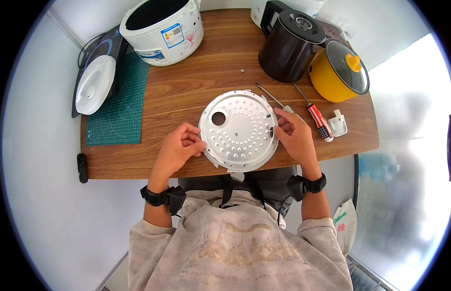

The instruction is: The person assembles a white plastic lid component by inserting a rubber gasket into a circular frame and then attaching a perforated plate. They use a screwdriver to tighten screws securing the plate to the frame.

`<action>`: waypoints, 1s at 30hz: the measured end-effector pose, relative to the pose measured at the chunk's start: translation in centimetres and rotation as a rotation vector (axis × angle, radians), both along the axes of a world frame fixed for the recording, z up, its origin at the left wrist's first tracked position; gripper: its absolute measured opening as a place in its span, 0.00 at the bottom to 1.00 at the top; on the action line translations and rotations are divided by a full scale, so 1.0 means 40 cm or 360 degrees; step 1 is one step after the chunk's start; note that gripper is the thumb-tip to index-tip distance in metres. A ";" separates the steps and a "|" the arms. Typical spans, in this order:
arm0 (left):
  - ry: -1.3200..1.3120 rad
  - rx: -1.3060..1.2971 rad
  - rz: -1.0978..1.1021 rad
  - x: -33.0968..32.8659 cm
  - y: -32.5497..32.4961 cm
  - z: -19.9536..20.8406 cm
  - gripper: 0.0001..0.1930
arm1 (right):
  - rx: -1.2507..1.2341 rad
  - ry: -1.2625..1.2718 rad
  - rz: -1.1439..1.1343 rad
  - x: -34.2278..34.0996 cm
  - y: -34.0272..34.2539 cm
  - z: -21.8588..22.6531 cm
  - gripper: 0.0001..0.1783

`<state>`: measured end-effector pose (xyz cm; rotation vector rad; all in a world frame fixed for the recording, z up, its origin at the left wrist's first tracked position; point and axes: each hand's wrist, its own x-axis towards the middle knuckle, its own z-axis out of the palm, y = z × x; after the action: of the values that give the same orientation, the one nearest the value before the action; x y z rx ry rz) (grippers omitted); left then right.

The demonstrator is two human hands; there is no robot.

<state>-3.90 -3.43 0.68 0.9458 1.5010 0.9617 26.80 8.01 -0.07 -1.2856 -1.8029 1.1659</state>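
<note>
You have the round perforated metal plate (238, 130) lying flat on the wooden table (196, 92), just in front of you near its front edge, with a pale gasket or backing showing around its lower rim. Your left hand (179, 148) steadies the plate's left edge, fingers curled in and pinching the rim. Your right hand (294, 136) sits at the right edge, fingertips drawn narrow on a small dark fitting there; the view is too small to tell whether it is a screw or a clip, or whether you hold it or only touch it.

This looks like the stage of working a fastener on the plate's rim by hand, the plate already apart from the white rice cooker body (161, 30) at the back left. The red-handled screwdriver (315, 115) and a second, slimmer tool (276, 98) lie just beside your right hand, untouched.

The next move likely calls for a firm hold with your left hand so the plate does not spin, and fine fingertip control on the right.
</note>
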 end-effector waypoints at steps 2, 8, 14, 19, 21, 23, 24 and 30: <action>0.0004 -0.0006 0.0000 0.001 0.001 0.005 0.15 | -0.0011 -0.0020 0.0012 0.005 0.003 -0.003 0.27; -0.0012 -0.0009 -0.0059 0.000 -0.005 0.001 0.14 | -0.0025 -0.0027 -0.0017 -0.002 0.003 0.014 0.26; -0.0075 -0.0069 -0.0038 0.006 -0.011 0.012 0.13 | -0.0013 0.0043 -0.0019 0.000 0.010 0.001 0.24; -0.0133 -0.0067 -0.0005 0.018 -0.015 0.029 0.12 | 0.0018 0.0082 -0.0030 -0.006 0.013 0.009 0.23; -0.0129 -0.0060 -0.0019 0.019 -0.018 0.024 0.11 | 0.0041 0.0094 -0.0029 -0.009 0.015 0.014 0.23; -0.0151 -0.0071 -0.0071 0.016 -0.021 0.017 0.12 | 0.0061 0.0083 -0.0022 -0.013 0.020 0.019 0.22; -0.0163 -0.0076 -0.0097 0.015 -0.023 0.014 0.12 | 0.0063 0.0077 -0.0030 -0.015 0.023 0.017 0.21; -0.0215 -0.0099 -0.0103 0.023 -0.026 0.010 0.12 | 0.0204 0.0009 -0.0069 -0.029 0.032 0.000 0.17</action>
<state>-2.98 -4.45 1.08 0.8624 1.3711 0.9095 25.64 9.30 -0.05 -1.2402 -1.8061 1.0127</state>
